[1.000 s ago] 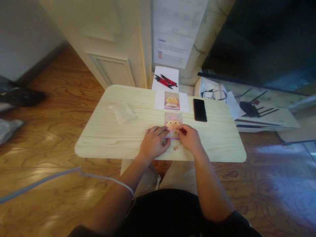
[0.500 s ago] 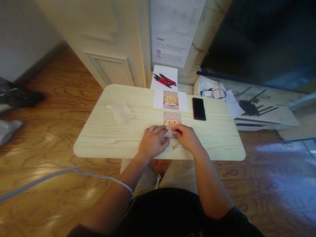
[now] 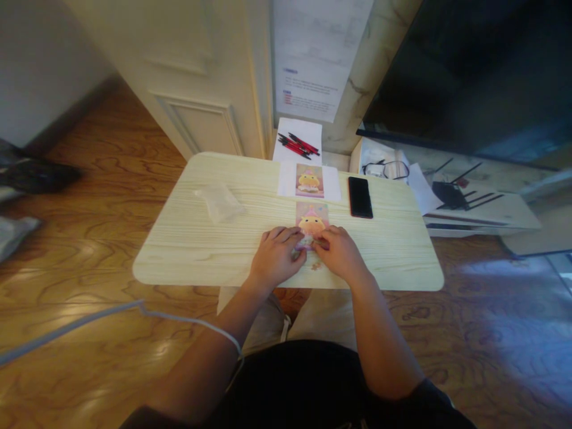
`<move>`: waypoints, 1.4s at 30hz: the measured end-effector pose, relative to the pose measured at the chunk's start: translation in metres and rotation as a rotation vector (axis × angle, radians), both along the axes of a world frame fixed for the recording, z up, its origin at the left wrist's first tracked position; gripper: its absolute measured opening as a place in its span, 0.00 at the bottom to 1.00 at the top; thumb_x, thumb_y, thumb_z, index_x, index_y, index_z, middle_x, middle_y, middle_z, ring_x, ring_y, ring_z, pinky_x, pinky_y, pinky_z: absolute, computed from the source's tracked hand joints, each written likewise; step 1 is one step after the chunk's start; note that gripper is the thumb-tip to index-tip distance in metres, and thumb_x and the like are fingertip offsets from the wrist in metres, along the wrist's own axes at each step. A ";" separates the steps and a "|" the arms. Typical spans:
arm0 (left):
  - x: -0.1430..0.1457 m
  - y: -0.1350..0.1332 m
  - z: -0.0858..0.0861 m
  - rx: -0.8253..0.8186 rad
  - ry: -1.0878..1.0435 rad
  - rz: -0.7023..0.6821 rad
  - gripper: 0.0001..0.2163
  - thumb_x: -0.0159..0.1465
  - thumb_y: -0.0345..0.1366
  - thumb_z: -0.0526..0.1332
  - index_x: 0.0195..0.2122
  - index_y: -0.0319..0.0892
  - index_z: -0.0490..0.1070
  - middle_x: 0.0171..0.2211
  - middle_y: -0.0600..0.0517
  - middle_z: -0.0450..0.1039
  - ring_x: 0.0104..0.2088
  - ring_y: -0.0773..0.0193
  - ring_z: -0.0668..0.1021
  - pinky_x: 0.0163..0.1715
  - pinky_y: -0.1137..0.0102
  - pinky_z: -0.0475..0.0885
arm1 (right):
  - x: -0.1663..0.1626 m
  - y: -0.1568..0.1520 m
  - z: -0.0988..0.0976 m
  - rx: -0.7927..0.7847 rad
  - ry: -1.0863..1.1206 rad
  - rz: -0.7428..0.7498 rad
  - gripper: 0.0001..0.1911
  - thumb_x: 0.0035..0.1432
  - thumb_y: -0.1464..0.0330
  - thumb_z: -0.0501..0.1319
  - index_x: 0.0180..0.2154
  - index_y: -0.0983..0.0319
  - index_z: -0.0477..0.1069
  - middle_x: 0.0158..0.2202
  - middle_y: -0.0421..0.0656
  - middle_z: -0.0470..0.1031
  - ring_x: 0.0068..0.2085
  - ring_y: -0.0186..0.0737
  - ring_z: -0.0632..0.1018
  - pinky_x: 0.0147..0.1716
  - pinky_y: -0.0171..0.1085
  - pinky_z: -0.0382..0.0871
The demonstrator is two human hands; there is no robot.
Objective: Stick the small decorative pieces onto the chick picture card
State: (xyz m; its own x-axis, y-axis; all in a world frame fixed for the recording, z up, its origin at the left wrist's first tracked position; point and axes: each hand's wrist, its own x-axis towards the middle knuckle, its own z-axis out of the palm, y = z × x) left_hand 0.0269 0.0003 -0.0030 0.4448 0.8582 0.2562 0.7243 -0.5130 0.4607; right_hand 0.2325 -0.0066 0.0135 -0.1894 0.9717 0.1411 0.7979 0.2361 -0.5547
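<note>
A small jigsaw puzzle [image 3: 311, 219] with a yellow cartoon character in a pink hat lies on the light wooden table [image 3: 192, 244]. My left hand [image 3: 277, 255] rests along its left edge, fingers stretched out and the thumb apart, steadying the lower corner. On the other side my right hand [image 3: 340, 252] has thumb and forefinger pinched together over the puzzle's lower right part, on what looks like a small puzzle piece. My fingers partly cover the lower picture. Just below the puzzle lies a loose puzzle piece [image 3: 316, 266], close to the right thumb.
Behind the puzzle lies a paper sheet [image 3: 331, 182] printed with the same picture. A black phone [image 3: 360, 197] is to its right, a clear plastic bag [image 3: 220, 202] to the left. Red pens [image 3: 298, 146] lie beyond the table edge. A cable [image 3: 187, 320] crosses my left forearm.
My right hand has shifted slightly down and its fingertips have moved over the puzzle's lower right part. The left hand stays in place.
</note>
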 end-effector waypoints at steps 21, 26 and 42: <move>-0.001 0.001 0.001 -0.018 -0.054 0.079 0.23 0.63 0.40 0.63 0.59 0.45 0.69 0.58 0.47 0.75 0.59 0.50 0.73 0.59 0.55 0.67 | 0.019 -0.002 -0.001 -0.002 0.098 -0.119 0.09 0.63 0.75 0.62 0.41 0.59 0.80 0.41 0.44 0.76 0.43 0.42 0.77 0.47 0.41 0.71; 0.000 0.000 0.002 -0.002 -0.012 0.053 0.19 0.64 0.40 0.62 0.56 0.46 0.71 0.59 0.48 0.74 0.59 0.50 0.73 0.58 0.54 0.67 | 0.033 -0.002 0.002 0.046 0.169 -0.164 0.11 0.64 0.75 0.60 0.40 0.59 0.80 0.42 0.44 0.76 0.42 0.41 0.78 0.48 0.41 0.73; 0.001 0.000 0.003 -0.006 0.005 0.056 0.19 0.64 0.41 0.62 0.57 0.46 0.73 0.59 0.47 0.74 0.59 0.48 0.73 0.58 0.52 0.66 | 0.020 -0.006 -0.005 -0.017 0.135 -0.112 0.14 0.64 0.77 0.59 0.44 0.59 0.80 0.44 0.45 0.76 0.46 0.42 0.78 0.51 0.42 0.73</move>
